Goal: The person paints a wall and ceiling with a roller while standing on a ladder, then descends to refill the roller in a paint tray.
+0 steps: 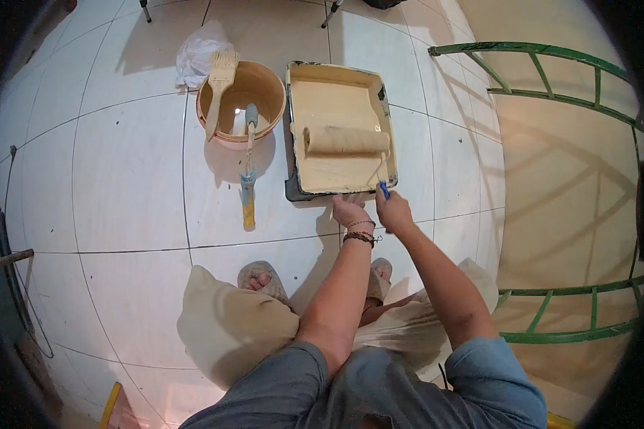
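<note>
A paint roller (347, 141) coated in cream paint lies across the paint tray (290, 129), which has a black, paint-smeared rim and cream paint inside. My right hand (393, 211) is closed around the roller's blue handle at the tray's near right corner. At the near edge of the tray, my left hand (350, 212) grips the rim, its fingertips partly hidden. Left of the tray stands a bucket (277, 107) with paint-stained walls. A wide paintbrush (222, 89) rests across its rim, and a smaller roller tool with a yellow-ended handle (248, 207) leans on its near side.
A crumpled white plastic bag (202, 53) sits behind the bucket. Green metal rails (544, 50) stand along the right side. My sandalled feet (265, 279) are on the white tiled floor (129, 193) just short of the tray. Dark equipment (7, 264) lines the left edge.
</note>
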A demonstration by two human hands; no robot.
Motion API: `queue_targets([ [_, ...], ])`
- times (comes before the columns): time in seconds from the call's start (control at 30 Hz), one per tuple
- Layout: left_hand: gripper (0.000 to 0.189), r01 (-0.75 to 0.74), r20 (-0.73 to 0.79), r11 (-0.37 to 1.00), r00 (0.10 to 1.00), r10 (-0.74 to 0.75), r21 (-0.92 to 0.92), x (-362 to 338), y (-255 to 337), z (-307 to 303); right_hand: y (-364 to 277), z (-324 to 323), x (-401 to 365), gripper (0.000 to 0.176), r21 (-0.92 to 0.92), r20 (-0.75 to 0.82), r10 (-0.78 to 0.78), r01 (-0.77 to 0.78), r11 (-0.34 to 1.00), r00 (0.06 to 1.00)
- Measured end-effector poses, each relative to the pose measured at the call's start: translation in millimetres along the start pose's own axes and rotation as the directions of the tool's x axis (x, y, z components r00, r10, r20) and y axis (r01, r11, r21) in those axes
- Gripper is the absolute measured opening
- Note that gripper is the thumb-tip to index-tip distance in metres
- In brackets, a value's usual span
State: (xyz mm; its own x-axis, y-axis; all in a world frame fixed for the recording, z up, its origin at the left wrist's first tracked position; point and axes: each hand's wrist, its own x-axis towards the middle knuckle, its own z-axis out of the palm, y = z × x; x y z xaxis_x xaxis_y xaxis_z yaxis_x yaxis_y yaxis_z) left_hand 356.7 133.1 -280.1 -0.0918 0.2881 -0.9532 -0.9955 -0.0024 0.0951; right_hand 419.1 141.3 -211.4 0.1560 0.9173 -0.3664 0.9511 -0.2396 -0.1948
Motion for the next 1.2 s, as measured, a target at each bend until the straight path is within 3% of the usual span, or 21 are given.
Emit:
queue_targets([
  [0.03, 0.052, 0.006, 0.004, 1.000, 1.000, -0.006, -0.002, -1.6, -0.1, 0.9, 0.0, -6.1, -7.0, 0.055, -0.005, -0.006, 0.001, -0.001, 1.000, 1.000],
  [0.1, 0.054, -0.015, 0.028, 1.000, 1.000, 0.015, -0.002, -6.8, 2.4, -0.2, -2.7, -20.7, -20.1, 0.056, 0.158, 0.205, 0.209, -0.244, 0.957, 0.956],
  [0.17, 0.055, -0.008, 0.030, 1.000, 1.000, 0.008, 0.002, -6.9, 1.4, -2.5, -1.0, -36.3, -30.4, 0.056, 0.212, 0.258, 0.206, -0.263, 0.941, 0.944],
  [0.3, 0.057, -0.018, 0.094, 0.999, 0.995, 0.015, 0.028, -0.4, -0.3, -6.8, 19.6, -32.4, -29.6, 0.057, 0.078, 0.183, 0.166, -0.183, 0.980, 0.969],
  [0.4, 0.058, -0.002, 0.083, 1.000, 0.997, 0.000, 0.016, 3.7, -3.9, -5.2, 26.2, -17.3, -16.2, 0.052, -0.150, 0.038, 0.042, -0.036, 0.988, 0.998],
  [0.57, 0.055, 0.014, 0.050, 1.000, 0.999, -0.015, 0.010, 6.2, -4.8, -4.0, -0.1, -11.7, 24.0, 0.053, -0.127, 0.070, 0.087, -0.078, 0.989, 0.994],
  [0.67, 0.053, 0.012, 0.067, 1.000, 0.998, -0.013, 0.022, 9.1, -3.8, -4.1, -16.9, -9.3, 45.9, 0.055, -0.127, 0.022, 0.007, -0.004, 0.992, 1.000],
  [0.77, 0.051, 0.002, 0.107, 0.999, 0.994, -0.007, 0.046, 16.3, -7.2, -10.3, -35.6, -22.2, 55.0, 0.058, -0.030, 0.014, 0.039, -0.039, 0.999, 0.999],
  [0.83, 0.050, -0.006, 0.137, 0.998, 0.991, -0.003, 0.064, 15.4, -5.4, -9.0, -47.4, -44.0, 50.3, 0.061, 0.127, 0.189, 0.125, -0.150, 0.981, 0.974],
  [0.87, 0.050, -0.006, 0.098, 0.999, 0.995, 0.001, 0.044, 8.4, -2.9, -5.9, -20.0, -32.9, 64.0, 0.062, 0.154, 0.201, 0.090, -0.122, 0.981, 0.976],
  [1.0, 0.053, -0.042, 0.055, 0.998, 0.998, 0.040, 0.037, 6.4, -6.7, -4.9, 3.0, -55.5, 17.0, 0.061, 0.059, 0.231, 0.130, -0.147, 0.987, 0.964],
  [1.07, 0.054, -0.032, 0.057, 0.999, 0.998, 0.030, 0.038, 10.5, -9.3, -5.4, 16.8, -54.1, 2.1, 0.058, -0.174, 0.125, -0.091, 0.112, 0.978, 0.988],
  [1.1, 0.055, -0.028, 0.067, 0.999, 0.997, 0.025, 0.038, 11.9, -11.4, -5.1, 13.6, -54.0, 1.7, 0.058, -0.177, 0.125, -0.082, 0.104, 0.979, 0.989],
  [1.17, 0.055, -0.031, 0.062, 0.999, 0.998, 0.030, 0.023, 12.8, -15.2, -4.7, -5.0, -51.7, 5.7, 0.056, -0.121, 0.119, 0.174, -0.159, 0.980, 0.978],
  [1.2, 0.054, -0.042, 0.055, 0.999, 0.998, 0.042, 0.001, 13.6, -15.4, -4.9, -13.7, -51.5, 10.7, 0.055, -0.105, 0.113, 0.218, -0.207, 0.973, 0.969],
])
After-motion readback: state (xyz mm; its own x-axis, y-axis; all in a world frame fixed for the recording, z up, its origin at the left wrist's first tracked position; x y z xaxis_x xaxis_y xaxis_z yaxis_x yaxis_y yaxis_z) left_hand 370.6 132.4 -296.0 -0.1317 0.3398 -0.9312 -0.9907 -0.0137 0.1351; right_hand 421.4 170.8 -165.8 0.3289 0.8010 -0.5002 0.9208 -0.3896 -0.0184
